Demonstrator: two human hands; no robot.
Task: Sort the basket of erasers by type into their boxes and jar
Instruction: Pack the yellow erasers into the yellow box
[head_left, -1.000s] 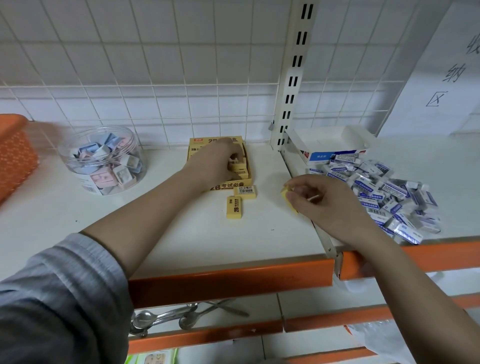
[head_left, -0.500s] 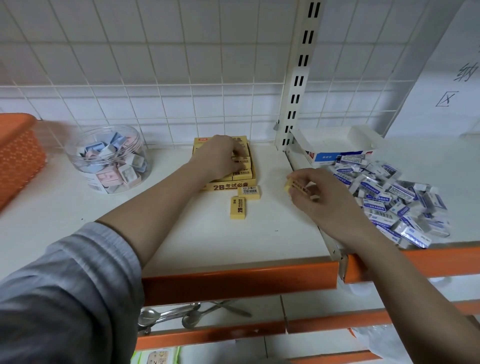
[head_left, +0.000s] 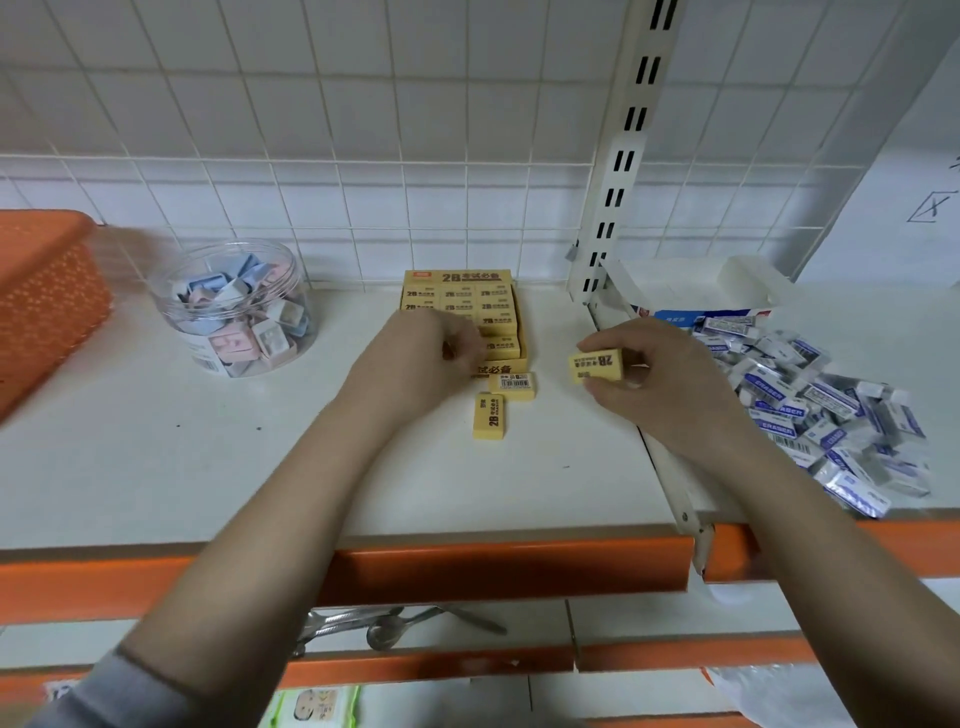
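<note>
free: shelf front (head_left: 260, 467) | blocked: two loose yellow erasers (head_left: 489, 415)

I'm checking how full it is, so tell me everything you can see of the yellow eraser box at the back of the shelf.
The yellow eraser box is an open, shallow cardboard tray printed with a dark "2B" and Chinese characters on its back flap and front wall. It lies flat on the white shelf, close to the tiled wall, holding neat rows of matching yellow erasers. The left hand covers its front left part, so the fill there is hidden. Two loose yellow erasers lie just in front of it.
</note>
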